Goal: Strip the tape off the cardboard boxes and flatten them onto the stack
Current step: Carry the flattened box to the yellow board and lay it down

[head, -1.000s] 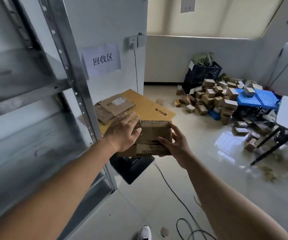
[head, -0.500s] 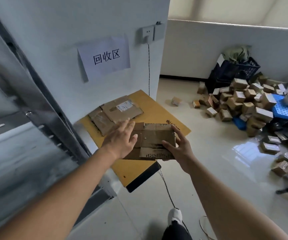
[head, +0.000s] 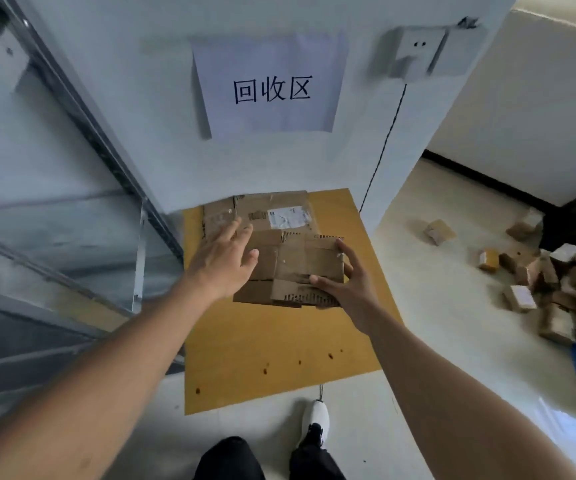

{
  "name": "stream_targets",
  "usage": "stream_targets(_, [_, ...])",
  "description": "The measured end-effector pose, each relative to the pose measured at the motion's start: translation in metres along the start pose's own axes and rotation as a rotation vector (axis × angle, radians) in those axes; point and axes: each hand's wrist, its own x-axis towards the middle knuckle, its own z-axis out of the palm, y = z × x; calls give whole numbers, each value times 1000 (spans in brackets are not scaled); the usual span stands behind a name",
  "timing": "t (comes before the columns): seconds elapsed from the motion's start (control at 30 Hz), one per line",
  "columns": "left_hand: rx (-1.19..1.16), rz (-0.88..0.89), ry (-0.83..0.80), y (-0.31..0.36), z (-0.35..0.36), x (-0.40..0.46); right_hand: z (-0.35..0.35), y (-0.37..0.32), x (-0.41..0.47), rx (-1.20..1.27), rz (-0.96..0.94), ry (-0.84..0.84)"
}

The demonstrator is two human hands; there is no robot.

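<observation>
My view is bright and evenly lit, daylight coming from two o'clock. The floor (head: 556, 420) glares white at four o'clock. The socket (head: 414, 51) and boxes (head: 556, 289) smear with motion blur, while the sign (head: 272, 88) reads clearly. The shelf (head: 54, 202) bows at the wide-angle edges. Shadows stay soft.

A white paper sign (head: 268, 85) fixed to the wall bears three handwritten black characters, 回收区. A white shipping label (head: 288, 217) sits on the flattened cardboard (head: 269, 209) lying at the far edge of the yellow board (head: 279, 341); its print is too small and blurred to read. No other legible text, brand or number is visible.
</observation>
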Motion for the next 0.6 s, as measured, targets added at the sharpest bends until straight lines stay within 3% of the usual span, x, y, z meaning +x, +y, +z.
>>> stream_targets(0.37, [-31,-169,4,-34,20,116,28,-19,181,-125,-25,-106])
stream_targets(0.6, [-33,-135,-51,-62,67,188,44,13,293,-249,-59,-91])
